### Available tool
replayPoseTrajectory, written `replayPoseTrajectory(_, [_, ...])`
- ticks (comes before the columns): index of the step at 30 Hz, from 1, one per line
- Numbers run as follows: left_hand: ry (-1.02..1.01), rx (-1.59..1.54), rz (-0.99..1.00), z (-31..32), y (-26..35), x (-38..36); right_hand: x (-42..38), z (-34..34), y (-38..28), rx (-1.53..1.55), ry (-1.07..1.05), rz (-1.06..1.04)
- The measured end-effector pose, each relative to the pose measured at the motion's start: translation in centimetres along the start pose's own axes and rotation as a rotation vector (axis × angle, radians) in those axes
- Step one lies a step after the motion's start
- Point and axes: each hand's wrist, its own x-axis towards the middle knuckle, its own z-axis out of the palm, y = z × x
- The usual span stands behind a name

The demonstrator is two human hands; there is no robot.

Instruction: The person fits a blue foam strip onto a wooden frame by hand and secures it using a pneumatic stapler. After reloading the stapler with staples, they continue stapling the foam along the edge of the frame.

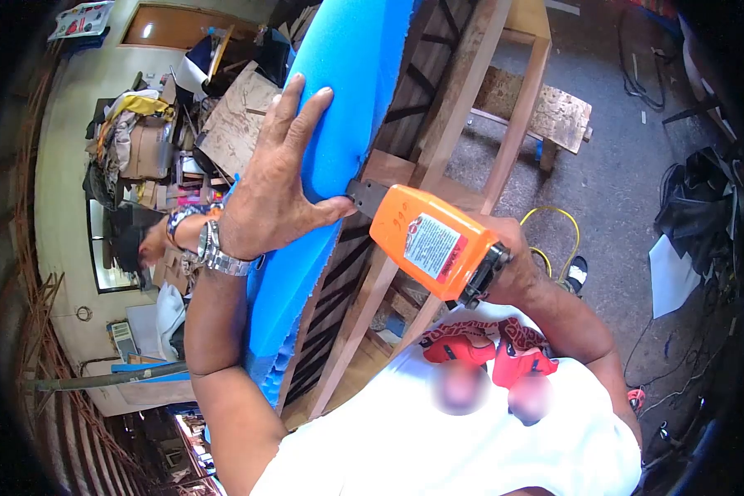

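Note:
A long slab of blue foam (318,157) runs diagonally along a wooden frame (351,322) strung with black straps. My left hand (277,186), with a metal watch at the wrist, lies on the foam with fingers stretched out and thumb near its edge. Gripped in my right hand (508,252) is an orange staple gun (426,240) bearing a white and red label; its body hides most of my fingers. The dark metal nose (365,198) of the tool meets the foam's edge beside my left thumb.
A low wooden bench (537,112) stands beyond the frame. On the floor lie a yellow hose (566,221), black sheet material (698,198), a white sheet (674,277) and dark cables. Another person (153,244) is at the left, near piled boards and cloth.

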Motion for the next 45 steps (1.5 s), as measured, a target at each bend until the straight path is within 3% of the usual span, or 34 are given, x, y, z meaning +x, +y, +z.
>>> replayPoseTrajectory(10, [0.063,0.095,0.046,0.7,0.0,0.5,-0.8,-0.3,1.4,-0.069,-0.027,0.005])
replayPoseTrajectory(15, [0.078,0.127,0.083,0.8,0.4,0.9,-1.4,-1.6,0.7,0.105,0.089,0.096])
replayPoseTrajectory(20, [0.06,0.167,0.176,0.3,-0.1,2.4,-0.1,-3.3,1.3,-0.067,0.151,-0.038])
replayPoseTrajectory(22, [0.036,0.187,0.15,0.2,-0.2,2.9,-0.3,-3.4,1.5,0.024,0.191,0.028])
replayPoseTrajectory(26, [0.187,-0.266,0.167,0.6,-1.8,6.7,-0.9,-4.1,2.0,-0.001,0.145,0.096])
replayPoseTrajectory(29, [0.222,-0.31,0.194,0.4,-3.6,11.0,-1.2,-4.4,2.0,-0.031,0.199,0.096])
replayPoseTrajectory(32, [0.135,-0.052,0.286,-0.5,-3.0,12.7,-1.6,-5.3,2.1,-0.118,0.25,0.038])
replayPoseTrajectory(36, [0.099,-0.022,0.274,-0.2,-3.3,12.6,-1.7,-6.1,2.8,-0.263,0.27,-0.013])
replayPoseTrajectory(41, [0.047,0.007,0.269,-0.6,-2.4,12.6,-0.2,-6.8,3.6,0.054,0.316,0.103])
replayPoseTrajectory(45, [0.026,0.114,0.246,-0.5,-1.8,13.0,2.2,-8.7,5.1,-0.041,0.265,-0.042])
